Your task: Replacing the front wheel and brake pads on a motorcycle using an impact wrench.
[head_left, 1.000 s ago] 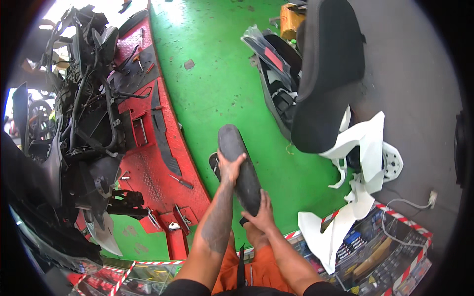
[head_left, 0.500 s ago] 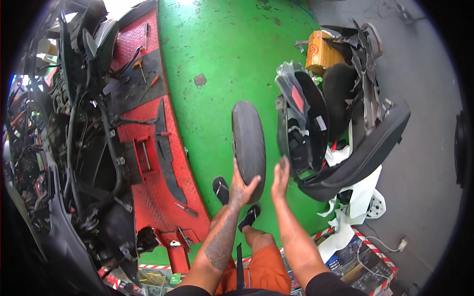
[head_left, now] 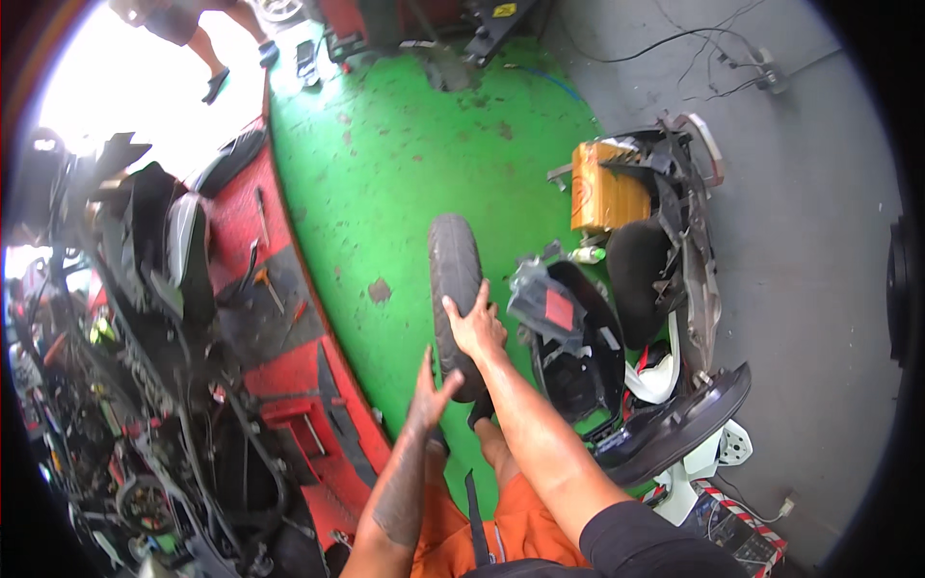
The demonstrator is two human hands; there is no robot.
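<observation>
Gripped tire (head_left: 455, 255) with right hand (head_left: 475, 328): laid thumb across tread, set fingers along right side. Held left hand (head_left: 431, 397) open at lower left of tire, fingers extended, thumb spread toward near end. Could not tell contact from gap at left thumb. Located tire in middle of view, tread facing up toward camera, over green floor (head_left: 385, 193), just ahead of legs in orange shorts (head_left: 540, 525). Could not tell contact between tire and floor.

Noted red platform (head_left: 226, 231) at left, with orange-handled T-shaped tool (head_left: 271, 289) and screwdriver (head_left: 299, 311) on dark mat (head_left: 252, 332). Found black strip (head_left: 333, 405) nearer on same platform. Recorded stripped motorcycle frame (head_left: 198, 424) along left side, partly blurred.

At right of tire, saw black open bin (head_left: 590, 390) with clear plastic bag (head_left: 540, 306) at far end, red patch visible through bag. Beyond bin, logged taped box (head_left: 609, 193) and small bottle (head_left: 586, 255) with green cap. Listed long black seat (head_left: 679, 424) just beside near end of bin, white panels (head_left: 680, 493) below seat, loose cable (head_left: 655, 58) against grey surface at upper right. Observed another person's legs (head_left: 204, 58) at upper left, well apart from tire.
</observation>
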